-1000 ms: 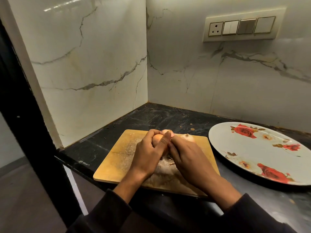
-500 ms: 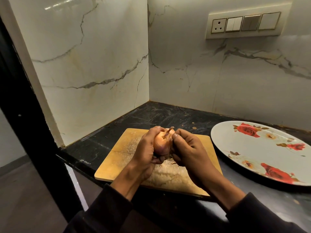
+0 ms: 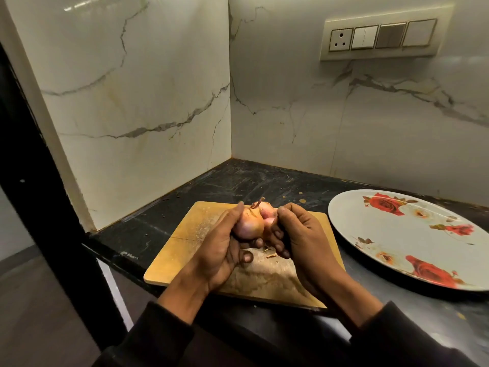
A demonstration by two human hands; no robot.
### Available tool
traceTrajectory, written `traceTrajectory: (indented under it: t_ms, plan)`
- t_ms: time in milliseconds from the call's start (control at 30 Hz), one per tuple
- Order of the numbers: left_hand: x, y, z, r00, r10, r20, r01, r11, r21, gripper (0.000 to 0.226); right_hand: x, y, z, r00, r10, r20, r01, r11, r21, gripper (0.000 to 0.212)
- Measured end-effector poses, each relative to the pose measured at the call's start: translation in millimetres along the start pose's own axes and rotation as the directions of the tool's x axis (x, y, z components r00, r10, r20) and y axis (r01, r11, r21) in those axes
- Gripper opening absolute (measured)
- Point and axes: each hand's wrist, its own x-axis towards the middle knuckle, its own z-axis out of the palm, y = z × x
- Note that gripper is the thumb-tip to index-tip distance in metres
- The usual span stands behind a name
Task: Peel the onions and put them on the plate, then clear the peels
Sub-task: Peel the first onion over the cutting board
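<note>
The left hand (image 3: 222,245) has its grip wrapped round an onion (image 3: 248,226), holding it up just above the wooden cutting board (image 3: 185,234). The right hand (image 3: 299,234) has its fingers curled in against the onion's right side, though what they pinch is hidden. The flowered plate (image 3: 412,234) sits to the right on the dark tabletop (image 3: 238,181).

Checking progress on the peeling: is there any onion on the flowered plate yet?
No: the plate shows only its rose pattern, while the left hand holds an onion over the cutting board.

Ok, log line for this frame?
stage: peeling | left hand: holds onion | right hand: pinching peel | plate: no onions
</note>
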Motion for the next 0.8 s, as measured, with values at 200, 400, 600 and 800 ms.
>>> traceTrajectory:
  t_ms: [200,400,600,800]
  plan:
    - [3.3,5.7,-4.0,0.997,0.070,-0.023,-0.070,0.997,0.022,0.062,1.5,14.7,-4.2,0.950,-0.313,-0.026,0.234,0.761,-0.605,0.040]
    - [4.4,0.7,-4.5,0.993,0.120,0.004,-0.120,0.992,0.036,0.051,6.2,24.1,-7.1,0.966,-0.259,0.023,0.161,0.527,-0.835,0.016]
    - [6.7,-3.1,-2.7,0.970,0.228,-0.087,-0.231,0.972,-0.029,0.044,3.9,15.4,-3.0,0.978,-0.203,0.052,0.198,0.815,-0.545,0.025]
    - [6.0,-8.1,-2.5,0.963,0.261,-0.066,-0.259,0.965,0.025,0.035,-1.0,12.6,3.1,0.998,-0.039,0.046,0.050,0.962,-0.269,0.041]
